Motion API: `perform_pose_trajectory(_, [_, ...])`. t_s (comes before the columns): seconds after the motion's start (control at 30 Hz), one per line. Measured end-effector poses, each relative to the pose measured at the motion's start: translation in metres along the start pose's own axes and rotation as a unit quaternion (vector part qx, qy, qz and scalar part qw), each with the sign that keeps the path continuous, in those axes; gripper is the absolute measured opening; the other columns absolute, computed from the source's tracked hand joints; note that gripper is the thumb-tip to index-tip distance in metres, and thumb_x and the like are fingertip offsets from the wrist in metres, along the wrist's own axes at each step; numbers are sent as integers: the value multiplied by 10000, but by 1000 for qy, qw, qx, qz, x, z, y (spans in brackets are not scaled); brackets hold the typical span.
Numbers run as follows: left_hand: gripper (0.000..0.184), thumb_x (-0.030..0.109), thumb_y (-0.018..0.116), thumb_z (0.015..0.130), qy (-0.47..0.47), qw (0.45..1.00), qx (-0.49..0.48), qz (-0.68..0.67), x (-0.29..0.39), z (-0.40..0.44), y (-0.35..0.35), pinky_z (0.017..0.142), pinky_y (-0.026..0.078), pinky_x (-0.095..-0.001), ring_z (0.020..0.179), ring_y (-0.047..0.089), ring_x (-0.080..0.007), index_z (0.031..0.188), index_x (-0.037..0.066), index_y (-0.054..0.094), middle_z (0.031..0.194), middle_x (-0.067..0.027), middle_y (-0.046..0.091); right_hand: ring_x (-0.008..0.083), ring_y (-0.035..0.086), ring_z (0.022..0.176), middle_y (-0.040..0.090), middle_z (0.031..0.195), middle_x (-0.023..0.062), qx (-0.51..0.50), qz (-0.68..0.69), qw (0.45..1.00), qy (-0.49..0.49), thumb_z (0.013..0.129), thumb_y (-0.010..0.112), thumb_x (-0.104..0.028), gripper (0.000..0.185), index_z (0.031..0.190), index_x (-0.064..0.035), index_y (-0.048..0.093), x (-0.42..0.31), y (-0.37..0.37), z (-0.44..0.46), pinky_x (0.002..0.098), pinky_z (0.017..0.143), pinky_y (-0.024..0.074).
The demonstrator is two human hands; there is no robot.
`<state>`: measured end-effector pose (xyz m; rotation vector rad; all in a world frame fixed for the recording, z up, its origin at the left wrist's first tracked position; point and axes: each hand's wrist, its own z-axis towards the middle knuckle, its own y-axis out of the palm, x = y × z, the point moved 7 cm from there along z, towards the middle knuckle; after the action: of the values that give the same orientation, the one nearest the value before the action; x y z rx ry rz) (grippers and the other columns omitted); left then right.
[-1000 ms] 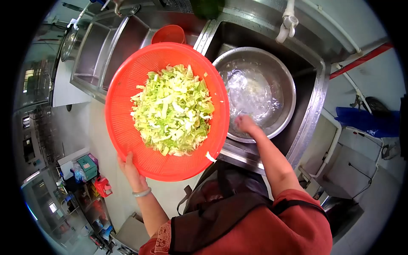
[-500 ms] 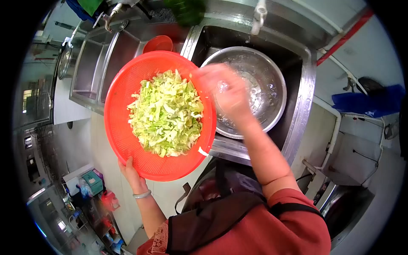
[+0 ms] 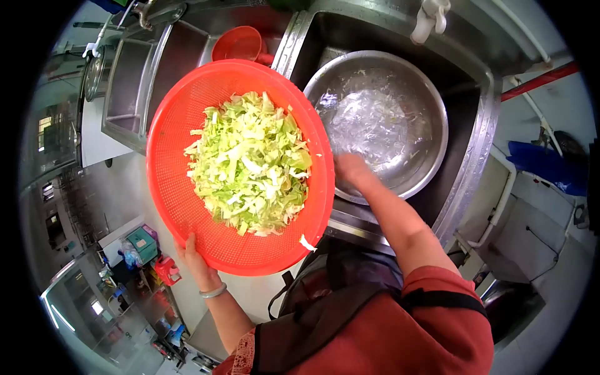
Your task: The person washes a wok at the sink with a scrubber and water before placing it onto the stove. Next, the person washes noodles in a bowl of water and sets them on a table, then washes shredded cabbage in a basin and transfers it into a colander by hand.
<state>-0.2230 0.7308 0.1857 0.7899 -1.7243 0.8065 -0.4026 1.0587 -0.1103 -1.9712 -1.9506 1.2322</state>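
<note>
A red plastic colander [image 3: 170, 181] is held tilted, a heap of shredded cabbage or lettuce [image 3: 253, 169] inside it. My left hand [image 3: 197, 259] grips its lower left rim, thumb on the near side. At the colander's right edge is my right hand [image 3: 351, 169], over the near rim of a steel basin [image 3: 439, 140]. The fingers of that hand are hidden behind the colander. Water and a few pale shreds lie in the basin. One white shred [image 3: 307, 242] clings to the colander's lower right rim.
The basin stands in a steel sink [image 3: 481, 125], under a white tap [image 3: 431, 20]. A red plastic scoop [image 3: 237, 44] lies in the neighbouring sink compartment. Shelves with a green box [image 3: 142, 250] stand at lower left.
My right hand, blurred above the basin before, has come down to the colander's right edge. The colander shows slightly larger, and the basin appears further right.
</note>
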Motion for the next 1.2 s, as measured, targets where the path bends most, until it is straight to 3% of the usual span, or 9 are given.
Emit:
perform_pose_trajectory(0.27, [402,-19,477,867,-6,998,-3,-58,-9,4,-9,887,477,-354,1049,560,-245,1267,-9,439,1204,-150,542,360,626,915,649,943,213,-3,-9,997,72,884,469,-280,313,945,-29,645,60,6,-85,450,774,497])
perform_pose_trajectory(0.5, [438,-31,458,856,-2,996,-36,-78,-7,4,-5,903,469,-360,1059,555,-257,1291,-9,413,1222,-157,528,254,616,739,631,846,143,536,330,765,-134,907,548,-141,129,908,-19,589,-104,-250,-221,342,651,484])
perform_pose_trajectory(0.6, [441,-32,456,855,-1,997,-37,-73,-5,1,-3,902,472,-363,1067,553,-259,1293,-10,411,1230,-158,523,262,604,850,604,886,108,482,347,699,-399,880,572,-151,139,973,-51,593,-206,-258,-246,364,752,483])
perform_pose_trajectory(0.67, [442,-33,457,856,0,997,-46,-61,-4,2,-2,905,470,-365,1073,550,-259,1295,-10,409,1229,-160,524,198,611,881,617,1014,84,371,156,769,-497,857,645,-200,191,995,-73,609,-268,-235,-240,335,781,481])
perform_pose_trajectory(0.83, [432,-29,465,856,-5,998,-30,-53,-8,3,-5,899,474,-360,1069,552,-257,1285,-12,418,1226,-159,527,224,612,924,656,1018,90,435,374,677,-461,852,614,-147,153,970,-59,654,-154,-265,-212,339,837,476])
perform_pose_trajectory(0.87, [428,-26,470,856,-3,999,-29,-43,-7,2,-6,894,477,-358,1065,554,-256,1281,-12,422,1225,-158,527,211,630,857,672,972,88,393,573,662,-283,857,609,-128,135,957,-51,658,-103,-263,-186,317,796,488])
perform_pose_trajectory(0.93, [420,-23,473,858,-3,1000,-12,-18,-7,4,-11,887,481,-353,1053,560,-253,1275,-12,426,1216,-156,534,271,644,864,674,947,107,463,373,797,-108,867,593,-219,203,997,-78,660,-5,-236,-108,341,780,496])
perform_pose_trajectory(1.0, [413,-19,477,860,-3,1000,-4,-1,-8,4,-6,879,486,-349,1042,566,-251,1270,-13,431,1208,-154,540,329,636,904,660,991,134,233,180,951,94,831,615,-297,289,1044,-104,653,74,-139,-13,396,815,493])
perform_pose_trajectory(1.2, [400,-10,488,864,8,1000,7,11,8,-7,13,865,492,-337,1016,581,-241,1261,-12,439,1183,-153,559,372,632,862,664,901,191,116,94,988,36,812,610,-373,354,1041,-105,644,36,9,44,423,792,505])
